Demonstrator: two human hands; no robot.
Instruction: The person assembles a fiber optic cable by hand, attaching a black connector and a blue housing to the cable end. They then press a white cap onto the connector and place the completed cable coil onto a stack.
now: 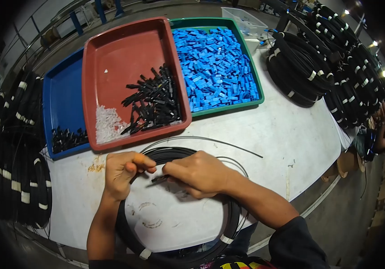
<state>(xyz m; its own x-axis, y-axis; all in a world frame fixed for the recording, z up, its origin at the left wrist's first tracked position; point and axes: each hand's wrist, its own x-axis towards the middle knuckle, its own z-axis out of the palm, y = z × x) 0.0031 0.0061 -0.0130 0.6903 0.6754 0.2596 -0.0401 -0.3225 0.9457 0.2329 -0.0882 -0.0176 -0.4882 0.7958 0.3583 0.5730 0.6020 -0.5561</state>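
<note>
A coil of black cable [233, 215] with white tape bands lies on the white table, in front of the body. Above its far side, my right hand [197, 174] is closed on a small black part [158, 179] that sticks out below its fingers. Close by on the left, my left hand [127, 172] has its thumb and fingers bent near each other at the coil's upper left; whatever lies between them is too small to make out. A loose cable end [250, 153] reaches out to the right beyond the hands.
Behind the coil stand a red tray [129, 49] with black parts and clear pieces, a green tray [256, 85] of blue pieces, and a blue tray [62, 98] with black parts. Black coils [297, 67] are stacked right; more coils [17, 175] hang left.
</note>
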